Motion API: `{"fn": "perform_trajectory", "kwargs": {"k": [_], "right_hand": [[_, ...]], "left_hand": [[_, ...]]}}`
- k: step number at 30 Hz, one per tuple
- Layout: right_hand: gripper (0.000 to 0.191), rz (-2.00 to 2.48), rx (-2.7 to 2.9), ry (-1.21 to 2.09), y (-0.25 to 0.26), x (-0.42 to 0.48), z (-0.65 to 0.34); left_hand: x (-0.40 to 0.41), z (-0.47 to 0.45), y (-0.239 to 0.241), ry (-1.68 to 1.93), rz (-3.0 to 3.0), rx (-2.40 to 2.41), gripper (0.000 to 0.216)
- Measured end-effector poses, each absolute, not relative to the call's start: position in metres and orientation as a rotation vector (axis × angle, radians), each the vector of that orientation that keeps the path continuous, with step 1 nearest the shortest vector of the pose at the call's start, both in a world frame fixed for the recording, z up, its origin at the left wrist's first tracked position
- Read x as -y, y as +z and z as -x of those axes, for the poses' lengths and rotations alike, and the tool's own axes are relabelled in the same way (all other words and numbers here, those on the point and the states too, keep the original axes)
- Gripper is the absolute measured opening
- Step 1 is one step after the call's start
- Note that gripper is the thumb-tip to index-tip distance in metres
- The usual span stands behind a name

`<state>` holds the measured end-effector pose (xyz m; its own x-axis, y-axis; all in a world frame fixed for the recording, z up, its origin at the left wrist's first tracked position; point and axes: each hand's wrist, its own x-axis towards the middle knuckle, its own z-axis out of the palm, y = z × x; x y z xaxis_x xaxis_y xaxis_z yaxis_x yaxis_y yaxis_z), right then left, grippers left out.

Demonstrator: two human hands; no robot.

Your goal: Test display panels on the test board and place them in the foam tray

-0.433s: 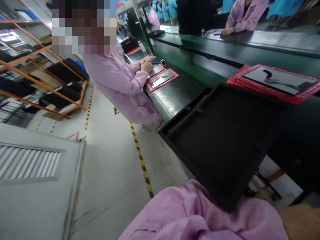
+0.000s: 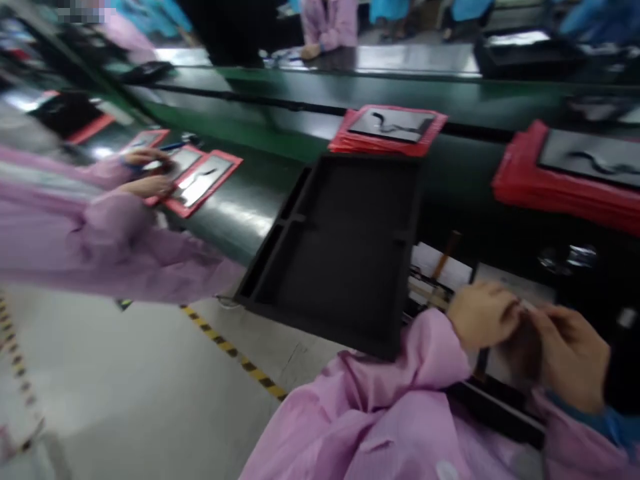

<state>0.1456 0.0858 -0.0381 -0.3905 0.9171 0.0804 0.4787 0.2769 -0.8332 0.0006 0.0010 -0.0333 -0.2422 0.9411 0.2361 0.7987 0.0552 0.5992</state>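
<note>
At the lower right my left hand point(image 2: 484, 315) and my right hand point(image 2: 575, 353) meet over a flat grey panel point(image 2: 530, 283). Both sets of fingers are closed and almost touching. A small pale bit shows between the fingertips, too blurred to name. Left of my hands a black foam tray point(image 2: 345, 253) with a wide recess and narrow side slots lies at the bench edge, bare inside. Between the tray and my left hand are a white sheet point(image 2: 435, 259) and a thin brown strip point(image 2: 447, 255).
Behind the tray a screen panel point(image 2: 367, 125) rests on red bubble-wrap bags point(image 2: 343, 141). Another such stack point(image 2: 560, 193) stands at the right. A co-worker's sleeve point(image 2: 150, 247) reaches along the bench at left, hands over wrapped panels point(image 2: 200, 183). Striped tape point(image 2: 235, 350) marks the floor.
The view has swung right, so the tray now sits further left. Both my hands and the right-hand red stack have come into sight.
</note>
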Motion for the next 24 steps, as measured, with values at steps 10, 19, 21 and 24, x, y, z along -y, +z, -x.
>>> {"fn": "perform_trajectory", "kwargs": {"k": [10,19,21,24], "right_hand": [[0.026,1.137,1.786,1.271,-0.033,-0.087,-0.148],[0.009,1.081,2.111,0.961,-0.051,-0.094,-0.14],[0.009,1.115,2.125,0.903,-0.053,-0.092,-0.138],[0.01,1.143,2.161,0.827,-0.053,-0.089,-0.136]], "left_hand": [[0.025,-0.004,-0.051,0.611,-1.949,-2.188,0.031],[0.021,-0.014,-0.052,0.293,-2.09,-2.321,0.04],[0.021,-0.014,-0.053,0.303,-2.086,-2.325,0.039],[0.022,-0.014,-0.054,0.301,-2.12,-2.332,0.038]]}}
